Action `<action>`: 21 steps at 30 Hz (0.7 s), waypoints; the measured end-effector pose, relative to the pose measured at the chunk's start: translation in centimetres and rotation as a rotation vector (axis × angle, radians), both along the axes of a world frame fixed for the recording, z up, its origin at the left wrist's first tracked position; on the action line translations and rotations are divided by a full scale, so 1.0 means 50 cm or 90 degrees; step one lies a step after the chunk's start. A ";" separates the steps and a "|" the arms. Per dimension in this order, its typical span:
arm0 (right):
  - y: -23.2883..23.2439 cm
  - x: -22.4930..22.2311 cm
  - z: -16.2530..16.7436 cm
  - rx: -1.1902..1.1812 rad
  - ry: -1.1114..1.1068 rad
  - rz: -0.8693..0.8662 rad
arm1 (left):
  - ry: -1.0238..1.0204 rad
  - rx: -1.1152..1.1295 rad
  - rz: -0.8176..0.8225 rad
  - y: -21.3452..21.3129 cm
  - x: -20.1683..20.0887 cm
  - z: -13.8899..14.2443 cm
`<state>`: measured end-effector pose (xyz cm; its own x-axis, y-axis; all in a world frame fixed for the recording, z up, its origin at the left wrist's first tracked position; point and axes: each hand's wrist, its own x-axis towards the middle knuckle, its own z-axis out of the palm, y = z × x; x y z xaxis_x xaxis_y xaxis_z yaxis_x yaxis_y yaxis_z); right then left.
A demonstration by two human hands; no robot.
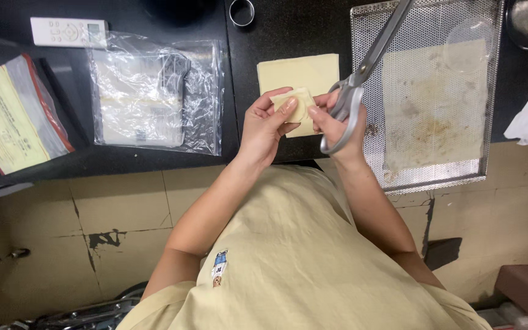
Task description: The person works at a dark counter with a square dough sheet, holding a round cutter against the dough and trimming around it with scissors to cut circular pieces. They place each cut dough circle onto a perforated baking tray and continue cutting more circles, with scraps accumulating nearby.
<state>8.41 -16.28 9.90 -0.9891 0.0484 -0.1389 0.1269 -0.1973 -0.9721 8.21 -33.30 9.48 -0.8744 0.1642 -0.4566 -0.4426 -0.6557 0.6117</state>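
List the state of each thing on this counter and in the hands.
small dough piece: folded, pinched between both hands
left hand: gripping the dough piece
right hand: fingers through the scissors' loops, touching the dough
scissors: blades shut, pointing away
dough sheet: flat on counter
perforated tray: holds stained paper
plastic bag: crumpled, lying flat

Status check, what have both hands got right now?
Left hand pinching small folded dough piece with right fingers. Right hand also carries scissors, blades shut. Dough sheet beneath, nothing blocking.
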 end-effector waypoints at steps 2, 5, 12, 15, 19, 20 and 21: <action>0.002 0.004 0.020 -0.073 -0.019 -0.021 | 0.014 -0.011 -0.019 -0.002 0.004 0.017; 0.002 0.013 0.046 -0.139 -0.022 -0.039 | 0.054 -0.010 -0.069 -0.009 0.008 0.041; 0.002 0.023 0.069 -0.089 -0.002 -0.095 | 0.113 0.054 -0.114 -0.023 0.015 0.068; 0.002 0.017 0.065 -0.111 0.018 -0.111 | 0.121 0.068 -0.126 -0.027 0.020 0.064; 0.001 0.014 0.060 -0.157 0.005 -0.113 | 0.146 0.038 -0.133 -0.021 0.024 0.049; 0.001 0.015 0.059 -0.171 0.003 -0.112 | 0.146 0.034 -0.128 -0.018 0.023 0.046; 0.001 0.016 0.058 -0.173 0.005 -0.113 | 0.144 0.030 -0.123 -0.017 0.024 0.043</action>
